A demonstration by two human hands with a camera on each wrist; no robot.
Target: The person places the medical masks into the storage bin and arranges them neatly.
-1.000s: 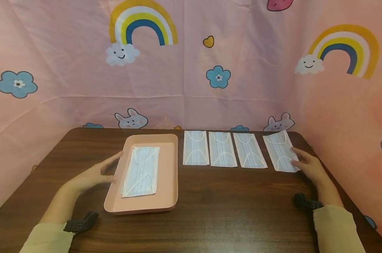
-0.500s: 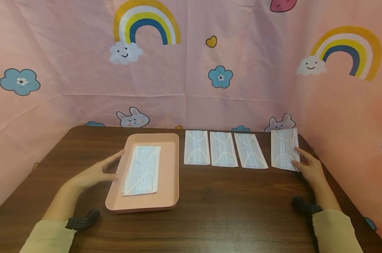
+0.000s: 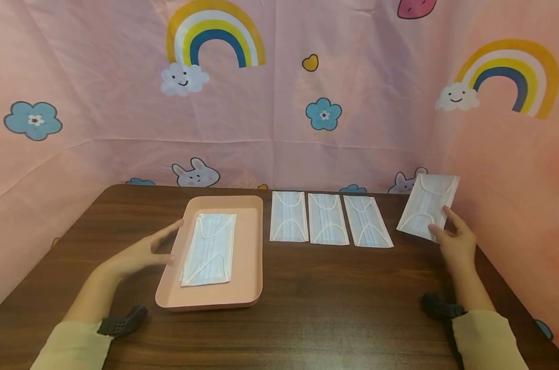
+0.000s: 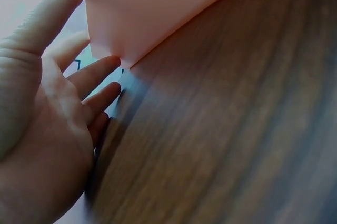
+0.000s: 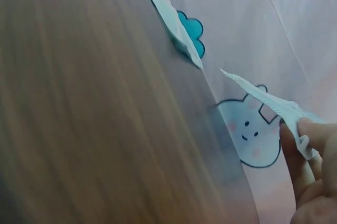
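Note:
My right hand pinches a white face mask by its near edge and holds it tilted up off the table at the far right; the right wrist view shows the fingers clamped on the mask. Three more masks lie side by side on the brown table. A pink tray holds a small stack of masks. My left hand rests with straight fingers against the tray's left rim, fingers at the tray wall.
Pink cartoon-print cloth walls the table in at the back and on both sides. The table's right edge lies just beyond my right hand. Bare wood stretches along the front.
My right hand has lifted the rightmost mask off the table and tilted it up toward the right wall. The left hand has stayed at the tray.

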